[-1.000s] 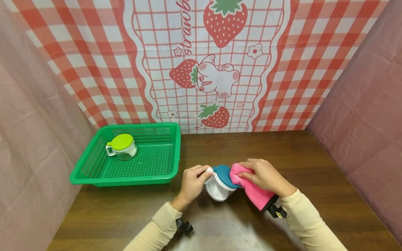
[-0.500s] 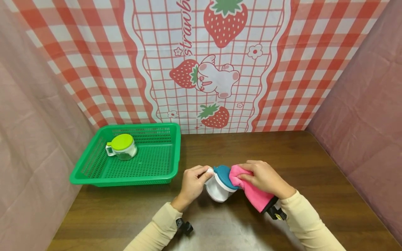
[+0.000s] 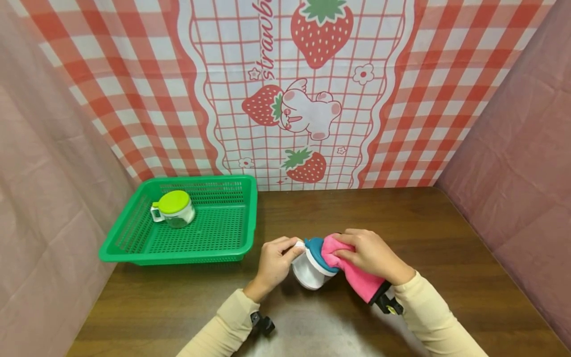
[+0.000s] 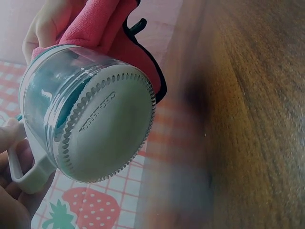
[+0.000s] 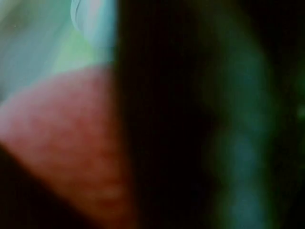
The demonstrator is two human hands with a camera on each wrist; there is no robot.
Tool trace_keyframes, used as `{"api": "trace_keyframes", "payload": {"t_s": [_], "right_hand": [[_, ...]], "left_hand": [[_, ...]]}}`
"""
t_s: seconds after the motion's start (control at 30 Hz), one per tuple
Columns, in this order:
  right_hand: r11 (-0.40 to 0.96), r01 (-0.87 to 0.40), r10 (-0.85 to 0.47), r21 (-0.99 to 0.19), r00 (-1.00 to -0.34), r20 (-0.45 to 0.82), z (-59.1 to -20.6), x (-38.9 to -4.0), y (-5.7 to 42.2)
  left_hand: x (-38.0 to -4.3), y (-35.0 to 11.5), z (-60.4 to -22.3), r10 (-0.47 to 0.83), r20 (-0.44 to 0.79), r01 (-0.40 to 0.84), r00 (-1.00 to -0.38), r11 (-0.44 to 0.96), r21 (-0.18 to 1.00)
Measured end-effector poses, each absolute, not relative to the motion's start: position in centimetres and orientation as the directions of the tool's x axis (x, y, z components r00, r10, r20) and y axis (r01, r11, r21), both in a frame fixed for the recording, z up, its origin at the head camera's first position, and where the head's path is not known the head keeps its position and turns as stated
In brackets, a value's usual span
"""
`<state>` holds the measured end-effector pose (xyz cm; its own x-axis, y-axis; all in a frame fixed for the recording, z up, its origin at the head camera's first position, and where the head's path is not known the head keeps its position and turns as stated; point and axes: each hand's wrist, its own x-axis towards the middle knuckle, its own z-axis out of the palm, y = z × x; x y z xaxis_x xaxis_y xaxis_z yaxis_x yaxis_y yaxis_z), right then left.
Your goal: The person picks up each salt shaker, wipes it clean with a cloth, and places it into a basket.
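Observation:
My left hand (image 3: 275, 260) grips the white handle of a clear jar (image 3: 309, 271) with a blue lid (image 3: 315, 250). The jar is tilted, its lid facing up and to the right. In the left wrist view the ribbed white base of the jar (image 4: 112, 124) faces the camera. Bunched in my right hand (image 3: 370, 250) is a pink cloth (image 3: 359, 280) with black edging, pressed on the lid's right side. The cloth (image 5: 66, 133) blurs across the right wrist view and hides most of it.
A green plastic basket (image 3: 178, 259) stands at the back left of the brown wooden table (image 3: 383, 208). Inside it sits another clear jar (image 3: 179, 217) with a lime-green lid and white handle. A strawberry-print curtain (image 3: 308, 74) hangs behind, with pink cloth on both sides.
My right hand and the pink cloth have shifted slightly left across the blue lid. The left hand and the jar have barely moved.

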<state>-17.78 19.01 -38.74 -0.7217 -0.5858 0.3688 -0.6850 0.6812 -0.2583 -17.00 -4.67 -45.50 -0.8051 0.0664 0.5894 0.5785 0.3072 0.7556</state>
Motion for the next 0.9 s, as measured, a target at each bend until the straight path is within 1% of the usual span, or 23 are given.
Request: {"api": "trace_keyframes", "payload": {"t_s": [0.2, 0.37, 0.73, 0.9], "right_hand": [[0.678, -0.687, -0.585, -0.26, -0.719, 0.374, -38.65, -17.77, 18.56], [0.686, -0.68, -0.572, -0.259, -0.724, 0.385, -38.59, -17.77, 18.25], [0.71, -0.661, -0.549, -0.243, -0.735, 0.396, -38.51, -18.2, 18.07], [0.716, -0.654, -0.542, -0.244, -0.741, 0.396, -38.69, -18.51, 18.25]], "left_hand": [[-16.93, -4.65, -45.51, 0.106, 0.619, 0.618, -0.778, 0.308, 0.724], [-16.88, -4.54, -45.5, 0.148, 0.646, 0.652, -0.749, 0.34, 0.678], [-16.46, -4.33, -45.23, 0.207, 0.667, 0.692, -0.716, 0.34, 0.637], [-16.19, -4.26, -44.99, 0.234, 0.65, 0.687, -0.723, 0.341, 0.642]]}}
